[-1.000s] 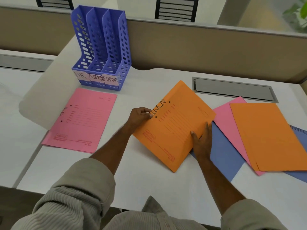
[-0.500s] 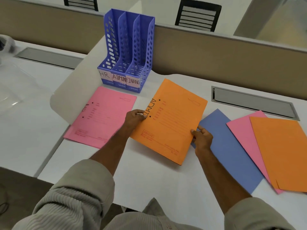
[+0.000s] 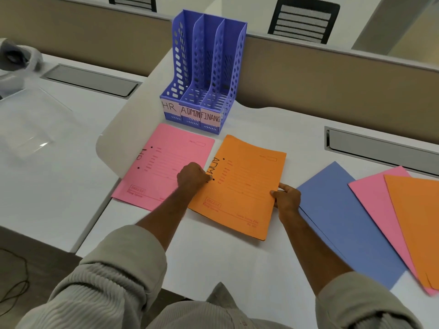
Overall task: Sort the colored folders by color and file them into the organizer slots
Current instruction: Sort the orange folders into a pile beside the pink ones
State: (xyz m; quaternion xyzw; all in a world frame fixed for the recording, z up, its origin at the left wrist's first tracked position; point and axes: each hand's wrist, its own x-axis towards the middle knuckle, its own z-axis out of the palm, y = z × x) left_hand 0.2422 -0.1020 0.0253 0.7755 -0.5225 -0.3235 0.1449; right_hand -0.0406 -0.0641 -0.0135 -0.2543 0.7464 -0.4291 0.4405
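Note:
An orange folder marked ADMIN (image 3: 247, 184) lies on the white desk beside a pink folder marked HR (image 3: 164, 162). My left hand (image 3: 193, 177) grips the orange folder's left edge and my right hand (image 3: 286, 195) grips its right edge. A blue three-slot organizer (image 3: 204, 74) labelled HR, ADMIN, FINANCE stands behind both folders, its slots empty. To the right a blue folder (image 3: 337, 214), a second pink folder (image 3: 375, 200) and a second orange folder (image 3: 418, 222) lie fanned and overlapping.
A tan partition (image 3: 332, 74) runs along the back of the desk. Grey cable trays (image 3: 380, 146) (image 3: 90, 79) are set into the desk on both sides. A clear plastic sheet (image 3: 28, 119) lies on the left desk. A black cable (image 3: 14, 281) trails on the floor.
Both hands slid the orange ADMIN folder left off the blue folder and turned it straighter, so it now rests next to the pink HR folder. The blue folder is uncovered.

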